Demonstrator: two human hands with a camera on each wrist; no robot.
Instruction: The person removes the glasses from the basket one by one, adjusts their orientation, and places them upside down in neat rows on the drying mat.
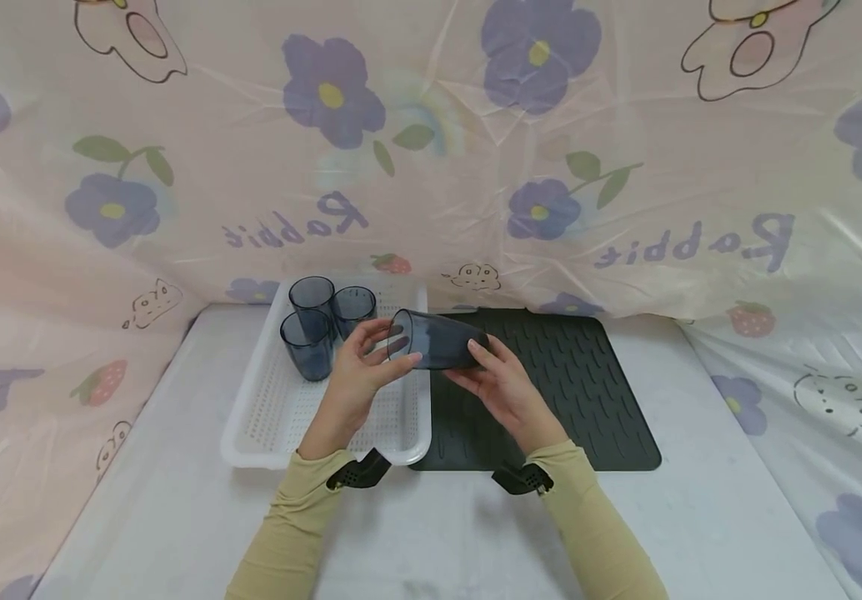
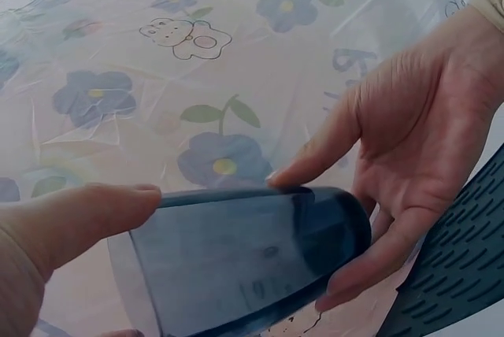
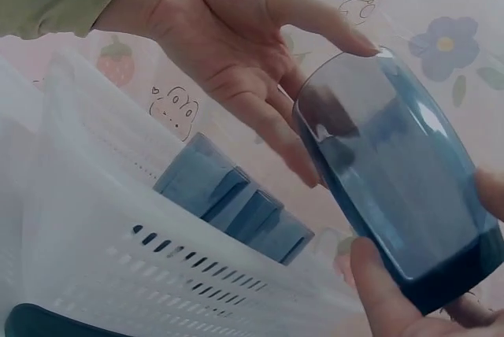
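Observation:
A smoky blue drinking glass (image 1: 442,340) lies on its side in the air between both hands, its mouth to the left. At the rim end, my left hand (image 1: 359,367) holds it between thumb and fingers. My right hand (image 1: 502,387) grips the thick base end; in the left wrist view, the right thumb is on top and the fingers underneath. Below and left, three matching glasses, one of them the front glass (image 1: 308,346), stand upright in a white perforated plastic basket (image 1: 239,442). The right wrist view also shows the held glass (image 3: 402,179) up close.
Right of the basket lies a dark ridged drying mat (image 1: 588,392), partly behind the right hand. Both rest on a white table (image 1: 709,500). A printed curtain (image 1: 431,183) with flowers and rabbits hangs at the back and sides.

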